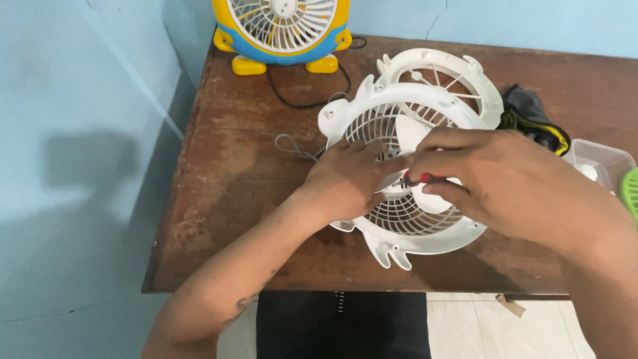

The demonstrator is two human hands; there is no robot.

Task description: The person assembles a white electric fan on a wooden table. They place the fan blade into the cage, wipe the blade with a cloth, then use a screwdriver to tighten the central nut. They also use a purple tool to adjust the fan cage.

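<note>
Left hand: left hand (345,183) lies on the white fan housing (405,219), its fingers (369,149) spread flat over the grille; they press on it and do not close around anything.
Right hand: right hand (512,183) is bent over the middle of the housing, and its fingers (435,189) are pinched on a small tool with a red handle (420,178). The tip of the tool is hidden, so I cannot tell what it touches.
Fan housing: it lies flat on the brown wooden counter (232,166), near the front edge, with two small feet pointing to the person.
Second white part: a round white fan frame (442,83) lies just behind the housing, partly under it.
Whole fan: a yellow and blue fan (282,30) stands upright at the back of the counter, against the light blue wall (80,133), well apart from both hands.
Cables: a black cable (292,100) runs from the yellow fan; a grey cable (292,147) lies just beside the left hand.
Right side: a dark cloth (531,116) and a clear plastic box (598,163) are near the right hand.
</note>
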